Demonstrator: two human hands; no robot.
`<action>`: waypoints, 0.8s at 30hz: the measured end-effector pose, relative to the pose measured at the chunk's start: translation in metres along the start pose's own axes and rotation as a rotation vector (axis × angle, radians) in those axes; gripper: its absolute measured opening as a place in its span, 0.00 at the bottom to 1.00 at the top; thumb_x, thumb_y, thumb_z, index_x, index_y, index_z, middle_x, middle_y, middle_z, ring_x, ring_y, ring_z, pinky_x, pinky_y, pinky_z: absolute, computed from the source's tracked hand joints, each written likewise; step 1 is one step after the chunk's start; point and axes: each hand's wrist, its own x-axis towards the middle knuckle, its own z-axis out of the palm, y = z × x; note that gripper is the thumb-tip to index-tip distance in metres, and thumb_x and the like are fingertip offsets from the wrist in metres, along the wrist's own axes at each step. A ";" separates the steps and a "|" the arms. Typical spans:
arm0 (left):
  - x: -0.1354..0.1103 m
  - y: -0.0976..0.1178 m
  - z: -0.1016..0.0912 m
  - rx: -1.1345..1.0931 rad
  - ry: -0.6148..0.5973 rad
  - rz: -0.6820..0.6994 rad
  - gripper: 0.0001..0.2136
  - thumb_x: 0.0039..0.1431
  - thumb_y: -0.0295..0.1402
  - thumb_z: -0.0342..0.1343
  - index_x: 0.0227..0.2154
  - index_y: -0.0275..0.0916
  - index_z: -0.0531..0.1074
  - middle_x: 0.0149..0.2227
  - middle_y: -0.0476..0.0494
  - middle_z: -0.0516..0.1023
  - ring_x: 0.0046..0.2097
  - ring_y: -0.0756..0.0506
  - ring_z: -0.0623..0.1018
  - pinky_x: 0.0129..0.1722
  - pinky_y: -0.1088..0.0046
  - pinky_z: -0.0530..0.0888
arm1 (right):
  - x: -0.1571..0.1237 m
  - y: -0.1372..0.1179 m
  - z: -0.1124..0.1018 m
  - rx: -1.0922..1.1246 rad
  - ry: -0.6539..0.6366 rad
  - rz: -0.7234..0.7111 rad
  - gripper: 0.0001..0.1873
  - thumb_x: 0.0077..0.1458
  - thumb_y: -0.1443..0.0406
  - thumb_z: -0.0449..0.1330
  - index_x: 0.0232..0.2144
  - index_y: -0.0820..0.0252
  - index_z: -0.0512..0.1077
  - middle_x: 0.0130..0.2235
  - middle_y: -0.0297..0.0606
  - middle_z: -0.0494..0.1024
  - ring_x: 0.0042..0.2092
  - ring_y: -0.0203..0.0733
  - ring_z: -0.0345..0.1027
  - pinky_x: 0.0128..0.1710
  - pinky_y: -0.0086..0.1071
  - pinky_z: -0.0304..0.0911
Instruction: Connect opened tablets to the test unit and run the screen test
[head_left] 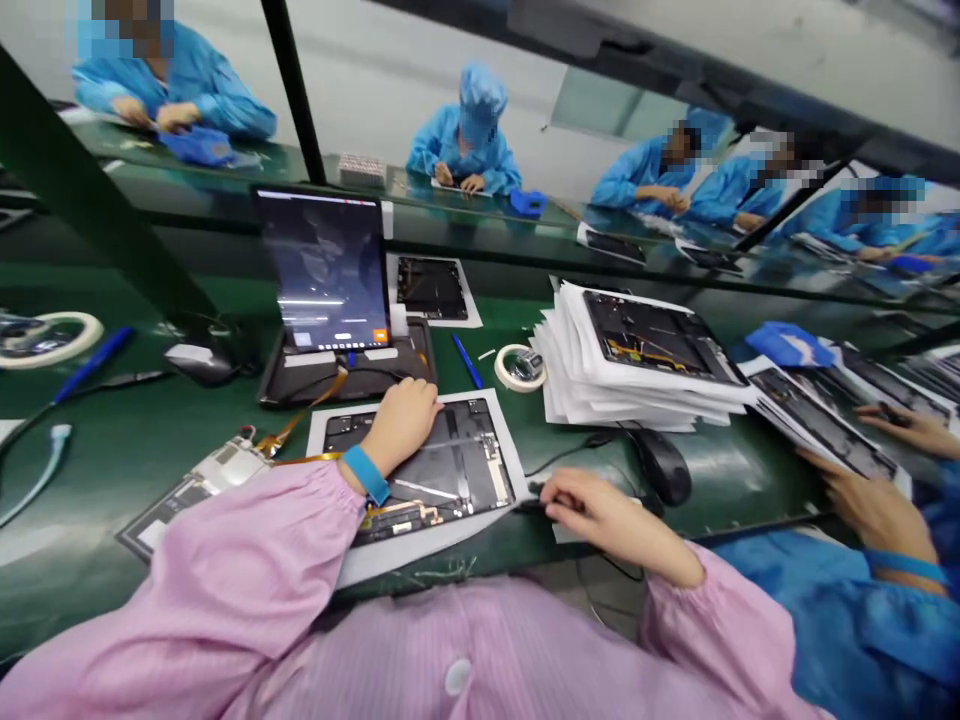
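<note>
A tablet housing (450, 460) with its inner parts exposed lies on white paper (510, 440) in front of me. My left hand (401, 420), with a blue wristband, rests over its far edge, fingers curled down; whatever is under them is hidden. My right hand (592, 505) is at the housing's near right corner, fingers pinched at a dark cable end (531, 498). Beyond my left hand a lit tablet screen (330, 270) stands tilted up on a dark stand (345, 375). An orange flex cable (281, 430) runs near a flat metallic part (217, 475) at left.
A tall stack of paper sheets (585, 370) carries another tablet housing (660, 335). A black mouse (660, 465), a tape roll (520, 368) and a blue pen (467, 360) lie nearby. A co-worker's hands (874, 500) are at right; several people sit across the bench.
</note>
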 end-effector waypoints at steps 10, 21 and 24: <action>-0.003 0.004 0.001 -0.146 -0.018 0.011 0.11 0.64 0.36 0.47 0.34 0.35 0.70 0.34 0.40 0.75 0.39 0.41 0.71 0.40 0.65 0.65 | 0.041 0.019 0.015 0.182 0.343 -0.063 0.09 0.58 0.61 0.55 0.35 0.58 0.73 0.35 0.37 0.74 0.37 0.39 0.67 0.39 0.33 0.62; -0.004 0.007 -0.001 -0.370 -0.053 -0.042 0.09 0.63 0.35 0.47 0.33 0.37 0.69 0.35 0.42 0.76 0.37 0.43 0.74 0.39 0.68 0.68 | 0.043 0.022 0.023 0.185 0.359 -0.096 0.07 0.58 0.64 0.56 0.35 0.58 0.74 0.35 0.37 0.74 0.39 0.39 0.68 0.41 0.34 0.63; -0.005 0.007 -0.006 -0.457 -0.035 -0.067 0.09 0.63 0.35 0.47 0.35 0.37 0.69 0.36 0.43 0.76 0.37 0.45 0.74 0.38 0.69 0.69 | 0.041 0.017 0.024 0.157 0.393 -0.110 0.06 0.59 0.65 0.56 0.34 0.58 0.73 0.35 0.37 0.74 0.39 0.39 0.68 0.40 0.33 0.63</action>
